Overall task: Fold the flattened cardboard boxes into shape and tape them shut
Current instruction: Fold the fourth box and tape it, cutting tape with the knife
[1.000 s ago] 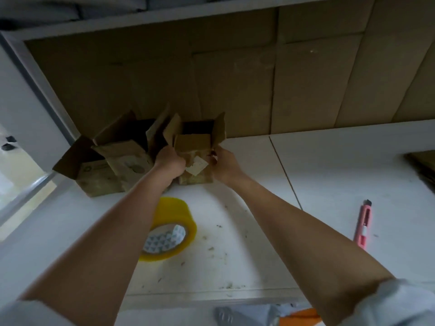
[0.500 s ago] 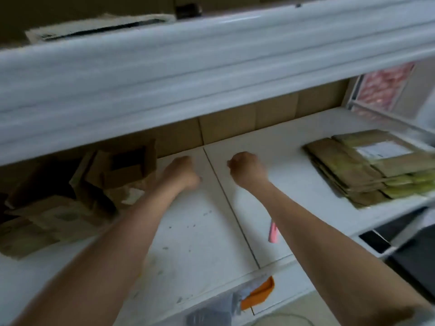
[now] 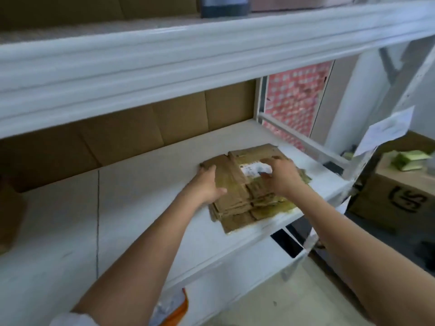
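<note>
one view only: head camera, worn by the person, wide-angle. faces forward and down over both forearms onto a white shelf (image 3: 150, 222), close in. upper shelf edge (image 3: 211, 52) crosses the top of frame. flat boxes (image 3: 237, 196) sit near centre-right; floor and a carton (image 3: 400, 196) show at right. edges bend with lens distortion.

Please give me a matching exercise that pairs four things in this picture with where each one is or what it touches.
Things:
1. left hand
2. right hand
3. stack of flattened boxes
4. large marked box

Places:
A. on the floor, right of the shelving
B. on the white shelf
C. on the stack's left edge
D. over the white label

Pairs: 1-C, 2-D, 3-B, 4-A
</note>
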Motion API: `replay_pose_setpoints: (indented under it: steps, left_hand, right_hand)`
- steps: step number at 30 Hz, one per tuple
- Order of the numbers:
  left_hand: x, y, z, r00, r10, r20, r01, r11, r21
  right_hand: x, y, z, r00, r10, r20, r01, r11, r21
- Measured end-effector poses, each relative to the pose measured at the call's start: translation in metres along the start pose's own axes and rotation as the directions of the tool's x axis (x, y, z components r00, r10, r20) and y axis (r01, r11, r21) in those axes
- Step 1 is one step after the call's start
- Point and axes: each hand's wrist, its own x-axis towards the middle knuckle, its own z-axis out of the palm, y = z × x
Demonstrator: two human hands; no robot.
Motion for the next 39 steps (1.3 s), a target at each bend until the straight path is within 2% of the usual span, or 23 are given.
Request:
replay_pose_setpoints:
  steps: [5,12,16,20,24,29,33,35,37,39]
  left_hand:
    - [0.021,0.045,0.037,0.995,-0.097,-0.007,0.096,0.991,-0.096]
    - [0.022,0.050,0.050,0.978,-0.171,0.119,0.188,0.970,-0.154]
    - [0.024,0.047,0.052,0.965,-0.253,0.071,0.263,0.941,-0.214]
    - [0.024,0.045,0.049,0.973,-0.232,-0.008,0.221,0.933,-0.284]
    - [0.022,0.041,0.033,0.966,-0.243,-0.087,0.192,0.902,-0.386]
    - [0.005,0.036,0.006,0.936,-0.277,-0.216,0.113,0.819,-0.563]
    - [-0.012,0.028,-0.014,0.909,-0.300,-0.291,0.045,0.762,-0.646]
    - [-0.021,0.020,-0.025,0.860,-0.374,-0.347,0.031,0.718,-0.696]
    - [-0.033,0.011,-0.038,0.807,-0.466,-0.363,0.009,0.624,-0.782]
    - [-0.050,0.002,-0.048,0.794,-0.498,-0.348,-0.051,0.517,-0.855]
  right_hand:
    - [0.008,0.085,-0.010,0.998,0.032,0.063,-0.031,0.999,-0.015]
    - [0.015,0.122,0.000,0.983,0.044,0.176,-0.081,0.975,0.207]
    - [0.015,0.124,0.004,0.980,-0.004,0.201,-0.057,0.953,0.298]
    - [0.016,0.125,-0.004,0.981,-0.043,0.190,-0.029,0.933,0.360]
    - [0.023,0.123,-0.020,0.957,-0.130,0.259,-0.007,0.884,0.468]
    - [0.033,0.104,-0.024,0.983,-0.181,0.044,0.132,0.846,0.517]
    - [0.040,0.077,-0.031,0.974,-0.226,-0.018,0.185,0.746,0.640]
    - [0.043,0.065,-0.037,0.972,-0.233,-0.038,0.191,0.680,0.708]
    - [0.044,0.053,-0.044,0.971,-0.227,-0.071,0.204,0.644,0.737]
    - [0.044,0.038,-0.050,0.968,-0.233,-0.097,0.227,0.632,0.741]
